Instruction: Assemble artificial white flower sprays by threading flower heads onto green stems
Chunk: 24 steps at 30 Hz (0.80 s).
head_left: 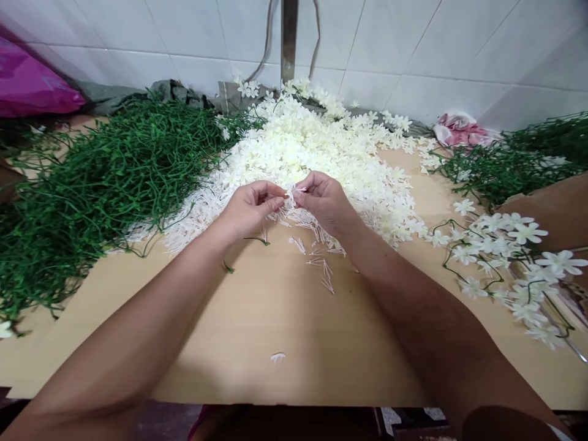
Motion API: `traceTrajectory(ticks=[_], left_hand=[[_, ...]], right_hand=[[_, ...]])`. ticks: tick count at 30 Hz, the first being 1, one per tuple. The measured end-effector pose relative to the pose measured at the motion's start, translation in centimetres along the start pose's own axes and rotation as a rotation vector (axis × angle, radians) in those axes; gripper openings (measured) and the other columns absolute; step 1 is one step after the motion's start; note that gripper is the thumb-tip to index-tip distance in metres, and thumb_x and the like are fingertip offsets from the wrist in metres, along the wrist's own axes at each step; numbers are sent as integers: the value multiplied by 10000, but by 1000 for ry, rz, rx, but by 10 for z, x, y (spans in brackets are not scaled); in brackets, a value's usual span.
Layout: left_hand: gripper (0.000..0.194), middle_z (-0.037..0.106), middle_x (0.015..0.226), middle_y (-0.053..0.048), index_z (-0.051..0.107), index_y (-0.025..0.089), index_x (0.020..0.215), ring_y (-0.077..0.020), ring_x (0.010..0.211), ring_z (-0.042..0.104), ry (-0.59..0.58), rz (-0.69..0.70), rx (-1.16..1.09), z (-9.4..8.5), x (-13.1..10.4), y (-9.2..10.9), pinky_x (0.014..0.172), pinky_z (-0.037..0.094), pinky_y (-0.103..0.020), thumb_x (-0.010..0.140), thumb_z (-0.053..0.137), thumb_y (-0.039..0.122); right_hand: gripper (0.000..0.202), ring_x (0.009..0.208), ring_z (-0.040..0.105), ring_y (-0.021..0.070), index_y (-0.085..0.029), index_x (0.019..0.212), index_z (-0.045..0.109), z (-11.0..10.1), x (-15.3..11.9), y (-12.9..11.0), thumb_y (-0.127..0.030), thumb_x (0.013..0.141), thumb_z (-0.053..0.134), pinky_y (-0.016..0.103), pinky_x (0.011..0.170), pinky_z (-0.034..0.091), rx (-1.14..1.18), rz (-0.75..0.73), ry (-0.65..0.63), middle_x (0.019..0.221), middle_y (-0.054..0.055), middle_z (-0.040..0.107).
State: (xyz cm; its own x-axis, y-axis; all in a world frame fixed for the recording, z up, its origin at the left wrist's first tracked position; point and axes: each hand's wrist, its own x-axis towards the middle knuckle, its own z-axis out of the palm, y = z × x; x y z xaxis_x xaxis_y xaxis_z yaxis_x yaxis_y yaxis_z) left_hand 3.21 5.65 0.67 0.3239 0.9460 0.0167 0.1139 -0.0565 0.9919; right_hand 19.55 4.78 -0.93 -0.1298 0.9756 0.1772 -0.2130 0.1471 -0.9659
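In the middle of the head view my two hands meet at the near edge of a heap of white artificial flower heads. My right hand pinches a small white flower piece between thumb and fingertips. Close beside it, my left hand is closed, thumb against fingers; what it grips, if anything, is too small to make out. Thin white stick-like pieces lie in a pile beyond my left forearm. More of these white pieces are scattered below my hands, with a short green stem nearby.
A large mound of green plastic stems covers the left side. At right lie assembled white flowers on stems, more green stems and a cardboard piece. A tiled wall closes the back; a pink bag sits far left.
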Motion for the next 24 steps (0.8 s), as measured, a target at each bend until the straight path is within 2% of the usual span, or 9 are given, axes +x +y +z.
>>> traceTrajectory(ticks=[5, 11, 14, 19, 21, 24], left_hand=[[109, 539, 592, 35, 553, 137, 717, -75, 568, 492, -4, 45, 14, 4, -2, -2, 586, 381, -215, 686, 636, 200], [89, 549, 640, 20, 539, 146, 727, -87, 601, 507, -77, 78, 89, -3, -2, 1, 617, 392, -221, 681, 605, 184], [75, 540, 631, 23, 557, 151, 721, -88, 588, 487, -201, 51, 315, -16, -3, 10, 592, 360, -219, 696, 595, 209], [105, 598, 656, 26, 638, 173, 750, -99, 596, 509, -622, -66, 818, -32, -8, 17, 580, 334, -213, 655, 640, 218], [108, 602, 653, 32, 636, 188, 736, -98, 579, 496, -683, -40, 953, -31, -9, 13, 558, 310, -215, 628, 648, 184], [50, 597, 606, 30, 642, 193, 694, -98, 542, 473, -662, 8, 1044, -28, -8, 5, 542, 291, -226, 662, 606, 179]], right_hand=[[417, 542, 511, 37, -179, 655, 503, 1, 0, 7, -366, 514, 847, 204, 558, 443, 91, 35, -43, 591, -69, 572], [384, 561, 493, 42, -187, 774, 550, 5, -3, -2, -367, 572, 823, 208, 548, 430, -13, -1, -95, 632, -72, 542], [330, 569, 473, 42, -174, 754, 564, 6, -4, -4, -356, 611, 800, 219, 556, 419, -102, -21, -152, 650, -57, 535], [331, 568, 501, 49, -184, 709, 535, 11, -4, -3, -319, 589, 812, 229, 583, 451, -145, 20, -140, 613, -68, 531], [335, 576, 542, 58, -183, 716, 531, 13, -6, -2, -333, 599, 807, 232, 596, 474, -102, 85, -191, 609, -59, 563], [358, 568, 576, 66, -178, 725, 533, 15, -9, -1, -366, 598, 809, 234, 597, 500, -36, 186, -288, 596, -50, 594]])
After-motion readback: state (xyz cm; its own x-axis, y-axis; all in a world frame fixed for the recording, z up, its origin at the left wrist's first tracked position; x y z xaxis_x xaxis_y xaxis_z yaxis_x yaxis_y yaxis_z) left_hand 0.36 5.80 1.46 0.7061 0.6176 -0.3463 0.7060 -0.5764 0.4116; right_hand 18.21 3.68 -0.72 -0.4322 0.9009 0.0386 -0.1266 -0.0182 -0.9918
